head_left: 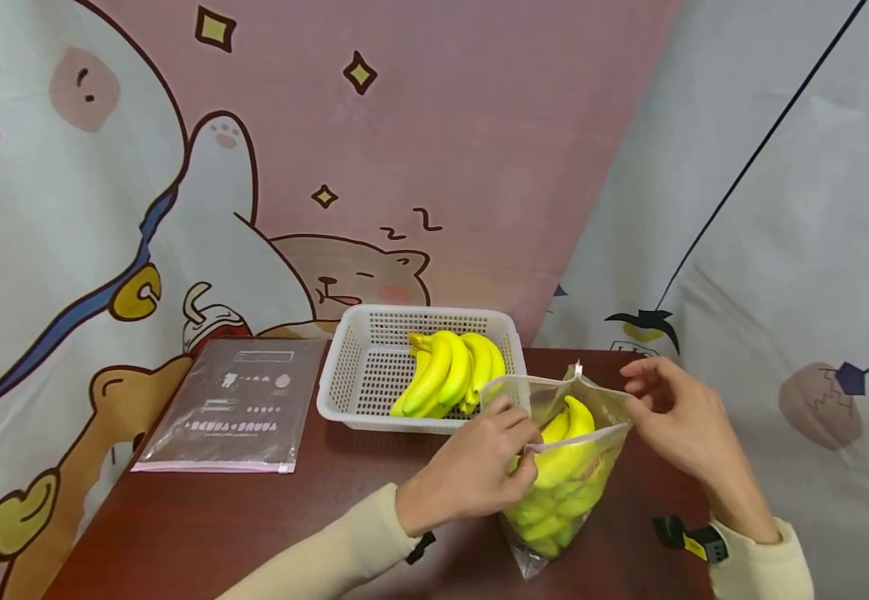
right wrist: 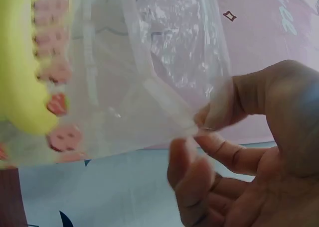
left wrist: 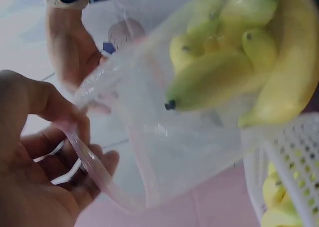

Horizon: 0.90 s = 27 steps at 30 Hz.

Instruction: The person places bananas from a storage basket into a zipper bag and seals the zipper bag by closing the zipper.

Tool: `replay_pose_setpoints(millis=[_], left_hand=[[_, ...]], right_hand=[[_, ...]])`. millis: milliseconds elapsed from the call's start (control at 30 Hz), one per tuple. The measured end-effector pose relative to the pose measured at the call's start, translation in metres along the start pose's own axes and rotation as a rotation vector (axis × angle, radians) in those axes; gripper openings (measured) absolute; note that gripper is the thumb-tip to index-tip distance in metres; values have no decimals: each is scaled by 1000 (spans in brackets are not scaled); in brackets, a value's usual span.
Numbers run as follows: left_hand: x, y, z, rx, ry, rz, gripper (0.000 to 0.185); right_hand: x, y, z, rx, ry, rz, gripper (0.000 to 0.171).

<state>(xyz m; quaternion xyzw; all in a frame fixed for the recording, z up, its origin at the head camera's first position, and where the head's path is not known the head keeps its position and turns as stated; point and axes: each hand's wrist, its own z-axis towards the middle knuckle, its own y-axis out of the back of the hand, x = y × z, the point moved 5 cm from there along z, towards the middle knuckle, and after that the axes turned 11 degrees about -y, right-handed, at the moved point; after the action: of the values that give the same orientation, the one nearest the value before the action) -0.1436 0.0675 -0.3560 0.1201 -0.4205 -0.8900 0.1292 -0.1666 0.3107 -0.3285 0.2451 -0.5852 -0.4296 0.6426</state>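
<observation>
Head view: left hand (head_left: 475, 462) pinches the rim (head_left: 582, 438) of the zip bag (head_left: 595, 475) at near left; right hand (head_left: 689, 417) pinches its right end, thumb against fingers. Mouth gapes between them, long axis running down from it. Bagged bananas (head_left: 578, 417) sit below both grips, nearer the left. Beyond: basket (head_left: 374, 423) with another bunch (head_left: 445, 375), flat bag (head_left: 242, 417) left of it.

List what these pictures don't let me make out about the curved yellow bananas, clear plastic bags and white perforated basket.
Head: how many bananas the filled bag holds; they overlap behind its film.
Head: the smallest print on the flat bag; too small.
Head: part of the filled bag's rim; the person's left hand covers it.
Left wrist: the rest of the basket; cut off by the right edge.
</observation>
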Motion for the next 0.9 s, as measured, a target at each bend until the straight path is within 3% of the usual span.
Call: replay_pose_setpoints(millis=[300,500,633,900], left_hand=[[16,23,-7,-21,-63,-24,12],[26,36,-21,-39,-57,-99,13],[37,43,-33,-71,2,-164,12],[60,54,-59,-115,163,-289,9]], right_hand=[[-3,-9,2,109,53,9,39],[7,-19,1,216,240,94,42],[12,-24,-2,271,345,129,35],[19,-39,-4,408,416,190,38]])
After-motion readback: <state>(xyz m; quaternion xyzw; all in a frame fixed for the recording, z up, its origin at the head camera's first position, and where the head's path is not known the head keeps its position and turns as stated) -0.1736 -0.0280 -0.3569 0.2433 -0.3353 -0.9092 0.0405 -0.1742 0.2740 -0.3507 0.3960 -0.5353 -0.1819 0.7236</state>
